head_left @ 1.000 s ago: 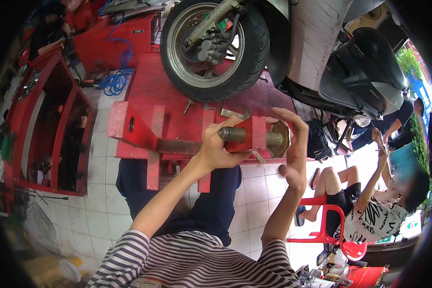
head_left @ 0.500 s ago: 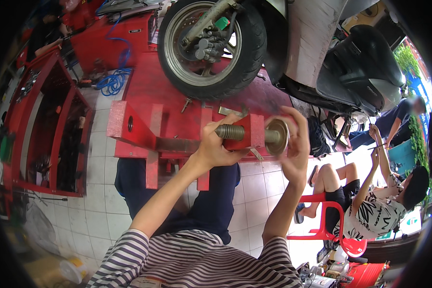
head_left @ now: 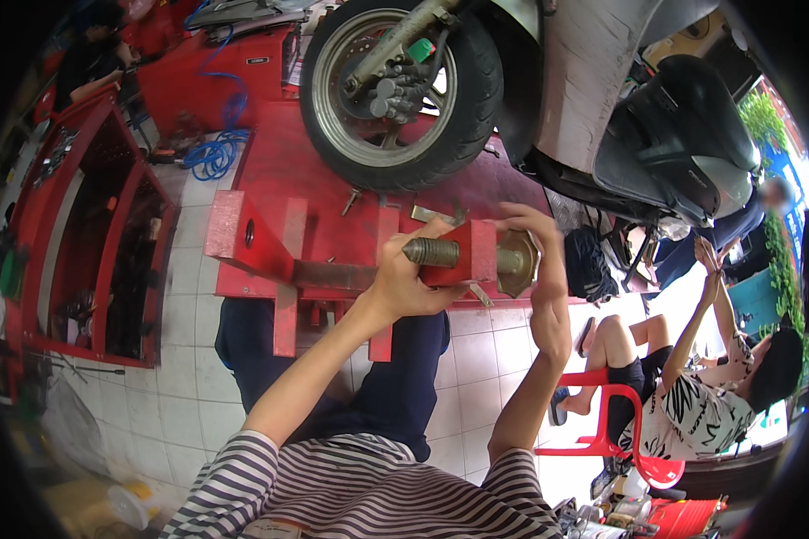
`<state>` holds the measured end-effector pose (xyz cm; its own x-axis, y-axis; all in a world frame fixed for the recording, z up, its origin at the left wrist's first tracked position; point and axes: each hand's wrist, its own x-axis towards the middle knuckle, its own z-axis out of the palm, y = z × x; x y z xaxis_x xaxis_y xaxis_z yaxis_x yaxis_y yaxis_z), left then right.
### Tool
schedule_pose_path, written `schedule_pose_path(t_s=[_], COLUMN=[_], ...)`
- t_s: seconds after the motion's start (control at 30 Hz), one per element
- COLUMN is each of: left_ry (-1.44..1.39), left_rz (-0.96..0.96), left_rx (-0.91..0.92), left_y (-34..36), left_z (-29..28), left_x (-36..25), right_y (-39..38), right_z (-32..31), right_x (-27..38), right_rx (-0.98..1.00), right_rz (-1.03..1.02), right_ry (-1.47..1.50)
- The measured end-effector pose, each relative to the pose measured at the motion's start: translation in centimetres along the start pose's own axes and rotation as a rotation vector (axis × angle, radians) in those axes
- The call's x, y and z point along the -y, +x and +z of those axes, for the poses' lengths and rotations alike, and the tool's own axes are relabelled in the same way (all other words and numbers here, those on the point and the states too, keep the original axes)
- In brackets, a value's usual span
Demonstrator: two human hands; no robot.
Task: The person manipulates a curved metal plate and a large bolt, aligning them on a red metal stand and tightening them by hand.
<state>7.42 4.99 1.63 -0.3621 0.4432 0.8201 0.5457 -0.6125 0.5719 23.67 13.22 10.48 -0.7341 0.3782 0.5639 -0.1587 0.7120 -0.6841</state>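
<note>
A red metal wheel clamp with two uprights stands on the red platform's near edge. My left hand (head_left: 406, 277) is closed round its right upright (head_left: 478, 254), thumb below and fingers mostly hidden behind. A thick threaded screw (head_left: 433, 252) passes through that upright, its pointed end facing left. On the screw's right end sits a round, scalloped metal knob (head_left: 518, 263). My right hand (head_left: 548, 278) curls round the far and right side of this knob; some fingertips are hidden. The left upright (head_left: 228, 228) has a bare hole.
A scooter's front wheel (head_left: 400, 99) rests on the red platform (head_left: 274, 153). To the left is an open red cabinet (head_left: 99, 242), with a coiled blue hose (head_left: 214, 154) beyond it. A person (head_left: 706, 395) sits on a red chair (head_left: 638, 431) at the right.
My right hand has shifted round the knob, its fingers now bent over the far side. The knob has turned and shows its scalloped edge. My left hand keeps its hold.
</note>
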Motion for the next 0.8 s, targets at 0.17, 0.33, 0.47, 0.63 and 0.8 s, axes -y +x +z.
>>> schedule_pose_path(t_s=[0.17, 0.33, 0.47, 0.63, 0.8], left_ry=[-0.001, -0.019, 0.002, -0.033, -0.023], left_rz=[0.05, 0.039, 0.001, 0.04, 0.034], left_rx=[-0.006, 0.019, 0.012, 0.008, -0.022], left_y=[0.3, 0.0, 0.1, -0.4, -0.2], left_z=[-0.1, -0.1, -0.2, -0.3, -0.1], left_x=[-0.5, -0.2, -0.4, -0.2, -0.2], right_y=[-0.3, -0.7, 0.3, 0.4, -0.5], right_z=[0.5, 0.0, 0.8, -0.5, 1.4], right_x=[0.5, 0.6, 0.9, -0.2, 0.2], right_rx=[-0.023, -0.043, -0.062, 0.1, -0.022], right_rz=[0.117, 0.171, -0.039, 0.146, -0.054], right_ry=[-0.026, 0.111, -0.103, -0.024, -0.062])
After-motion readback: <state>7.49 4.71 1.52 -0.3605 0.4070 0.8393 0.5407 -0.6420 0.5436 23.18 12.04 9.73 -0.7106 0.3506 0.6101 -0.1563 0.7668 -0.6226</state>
